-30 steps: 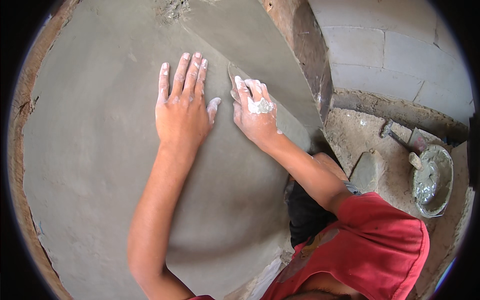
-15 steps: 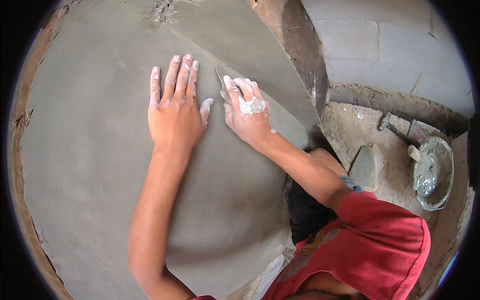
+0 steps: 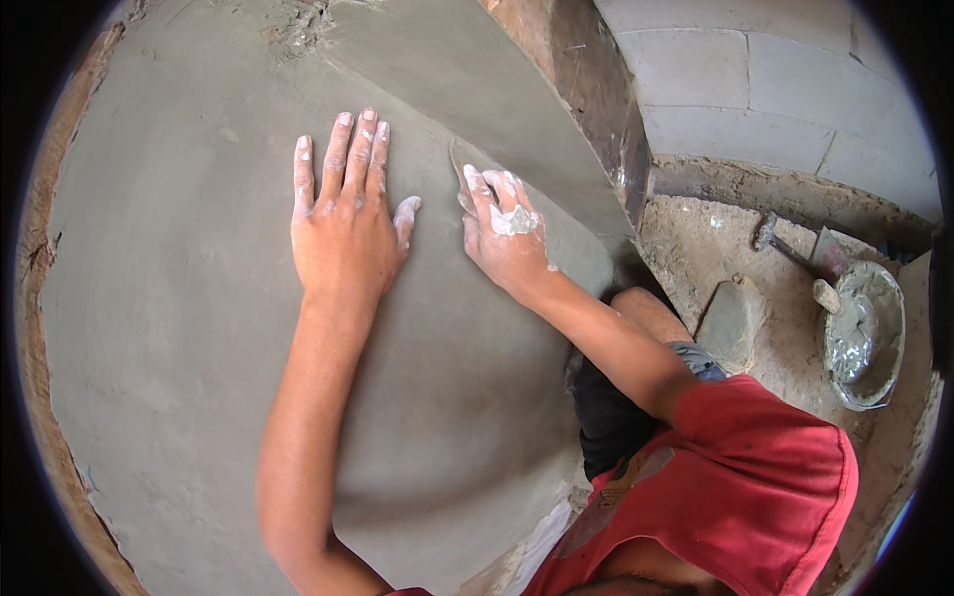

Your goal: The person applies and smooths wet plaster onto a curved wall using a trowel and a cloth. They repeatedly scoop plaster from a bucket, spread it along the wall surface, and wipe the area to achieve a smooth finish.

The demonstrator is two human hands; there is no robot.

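A broad, smooth face of grey wet cement plaster fills the left and middle of the head view. My left hand lies flat on it, fingers stretched out and thumb apart, with pale smears on the fingertips. To its right, my right hand is closed round a trowel. Only the narrow pointed blade shows, lying against the plaster beside a long ridge; the handle is hidden under my fingers. A lump of white-grey plaster sticks to the back of my right hand.
At the right stands a tub of wet cement, with a rounded tool handle over its rim. Near it lie a hammer and a flat grey slab. A pale block wall rises behind; a wooden edge borders the plaster at left.
My right hand and the trowel have slid a little to the right and nearer along the plaster. The left hand stays almost where it was, flat on the surface.
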